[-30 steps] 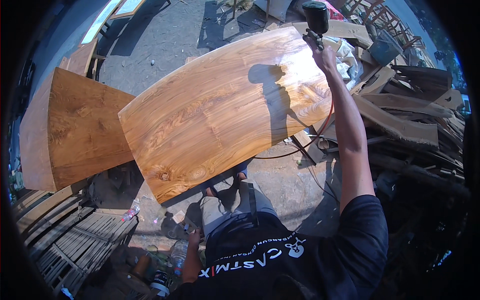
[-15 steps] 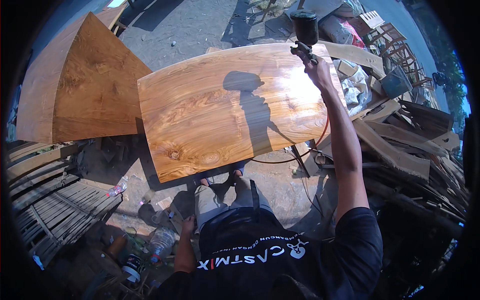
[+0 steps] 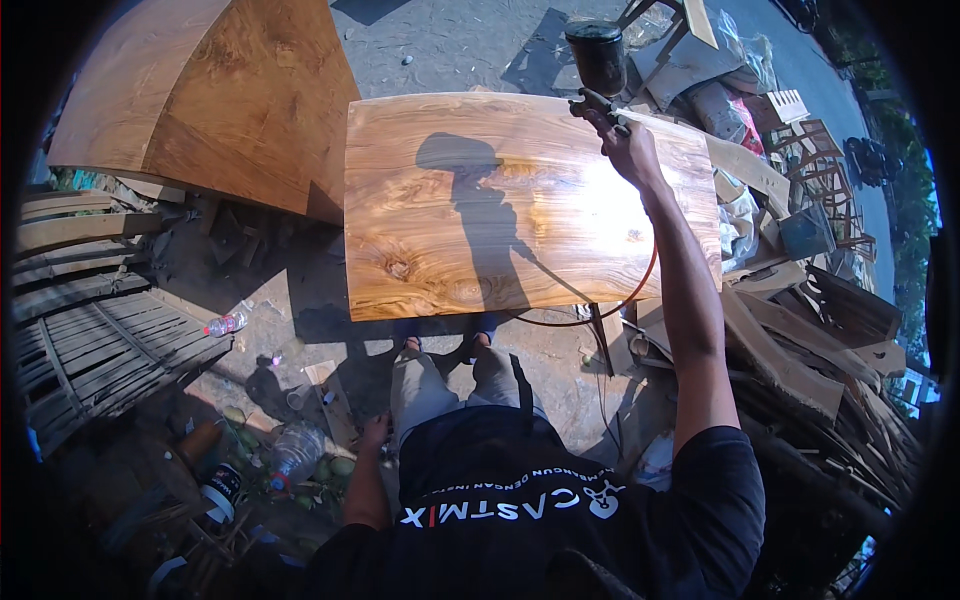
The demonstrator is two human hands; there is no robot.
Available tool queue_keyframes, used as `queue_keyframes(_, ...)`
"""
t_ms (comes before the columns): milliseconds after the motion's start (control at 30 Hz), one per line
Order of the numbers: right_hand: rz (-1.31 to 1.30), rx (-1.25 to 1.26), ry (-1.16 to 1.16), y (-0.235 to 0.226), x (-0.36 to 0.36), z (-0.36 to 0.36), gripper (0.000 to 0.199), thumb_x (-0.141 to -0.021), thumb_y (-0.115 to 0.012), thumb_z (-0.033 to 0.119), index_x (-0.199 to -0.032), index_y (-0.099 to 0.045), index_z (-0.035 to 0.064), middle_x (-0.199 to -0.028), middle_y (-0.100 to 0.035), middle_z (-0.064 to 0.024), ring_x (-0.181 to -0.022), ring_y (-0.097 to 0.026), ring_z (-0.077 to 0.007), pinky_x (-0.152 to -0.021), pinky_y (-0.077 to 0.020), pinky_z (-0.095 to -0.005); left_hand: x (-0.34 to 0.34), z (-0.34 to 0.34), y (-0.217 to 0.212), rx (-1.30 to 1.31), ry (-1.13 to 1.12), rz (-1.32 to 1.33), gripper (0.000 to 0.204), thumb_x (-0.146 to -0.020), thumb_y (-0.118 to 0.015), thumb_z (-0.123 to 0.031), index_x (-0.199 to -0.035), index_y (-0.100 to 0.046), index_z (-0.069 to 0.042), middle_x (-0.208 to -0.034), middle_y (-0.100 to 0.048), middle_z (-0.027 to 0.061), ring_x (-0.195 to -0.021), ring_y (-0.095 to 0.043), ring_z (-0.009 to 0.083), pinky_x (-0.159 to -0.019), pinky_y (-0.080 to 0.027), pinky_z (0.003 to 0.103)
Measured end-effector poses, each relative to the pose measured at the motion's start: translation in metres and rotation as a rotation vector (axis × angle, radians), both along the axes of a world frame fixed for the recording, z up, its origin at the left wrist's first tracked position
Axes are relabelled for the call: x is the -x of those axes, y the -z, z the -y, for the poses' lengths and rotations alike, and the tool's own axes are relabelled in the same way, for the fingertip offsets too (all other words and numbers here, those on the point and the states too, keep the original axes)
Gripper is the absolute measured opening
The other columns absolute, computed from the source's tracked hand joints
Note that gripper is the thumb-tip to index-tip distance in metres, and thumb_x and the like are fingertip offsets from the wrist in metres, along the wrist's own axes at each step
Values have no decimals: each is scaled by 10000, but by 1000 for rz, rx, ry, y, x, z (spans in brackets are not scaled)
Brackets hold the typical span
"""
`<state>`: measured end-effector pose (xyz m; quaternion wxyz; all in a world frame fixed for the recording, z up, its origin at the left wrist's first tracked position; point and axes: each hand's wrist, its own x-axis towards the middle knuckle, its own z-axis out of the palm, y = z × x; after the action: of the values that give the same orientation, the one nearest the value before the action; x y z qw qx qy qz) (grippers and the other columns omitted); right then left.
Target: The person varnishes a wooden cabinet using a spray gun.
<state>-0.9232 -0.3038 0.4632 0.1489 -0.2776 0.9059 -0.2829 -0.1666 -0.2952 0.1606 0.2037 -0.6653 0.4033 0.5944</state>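
My right hand (image 3: 630, 152) is wrapped round a spray gun (image 3: 598, 104), held out above the far edge of a wooden tabletop (image 3: 400, 235). A dark round paint cup (image 3: 597, 58) sits on top of the gun. The tabletop has a glossy brown grain, with bright glare on its right half and my shadow across its middle. From below my right forearm, a thin orange hose (image 3: 640, 285) curves under the near edge. My left hand (image 3: 374, 432) hangs low beside my thigh, its fingers curled, with nothing visible in them.
A second large brown wooden panel (image 3: 260, 110) stands at the far left. Slatted bamboo (image 3: 110, 340) lies at the left, with plastic bottles (image 3: 298, 452) near my left arm. Scrap planks (image 3: 790, 350) are heaped at the right, below stacked chair frames (image 3: 825, 170) and sacks (image 3: 720, 112).
The view has shifted, and the tabletop now appears more level and farther right. My right hand and the spray gun have moved left along the tabletop's far edge. My left hand still hangs down.
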Motion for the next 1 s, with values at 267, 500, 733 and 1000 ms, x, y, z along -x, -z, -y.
queue_keyframes(267, 37, 35, -137, -4, -54, 74, 613, -929, -686, 577, -815, -679, -25, -654, -645, -94, -638, -618, -183, -623, -477, -375, -34, -13, 15, -15, -74, -51, 503, -1018, -528, -484, -1232, -674, -52, -1098, -723, 116, -931, -696, 250, -764, -562, 395)
queue_keyframes(500, 9, 194, -339, -6, -113, 141, 542, -949, -653, 573, -1016, -736, 42, -746, -694, -201, -660, -649, -299, -665, -494, -433, -48, -25, 17, -41, -145, -34, 505, -1014, -531, -485, -1240, -652, -49, -1093, -716, 113, -930, -700, 255, -756, -561, 403)
queue_keyframes(733, -19, 74, -341, 27, -132, 209, 571, -947, -677, 537, -812, -691, -18, -677, -687, -125, -655, -682, -244, -652, -512, -398, -53, -27, 4, -29, -177, -76, 516, -988, -558, -485, -1275, -619, -60, -1085, -701, 98, -922, -699, 242, -745, -546, 413)
queue_keyframes(1000, 111, 167, -387, 18, -154, 253, 686, -913, -642, 650, -809, -703, -26, -681, -709, -136, -697, -706, -278, -712, -536, -414, -56, -24, -5, -33, -180, -81, 497, -980, -548, -467, -1285, -611, -80, -1104, -696, 99, -941, -699, 251, -760, -525, 441)
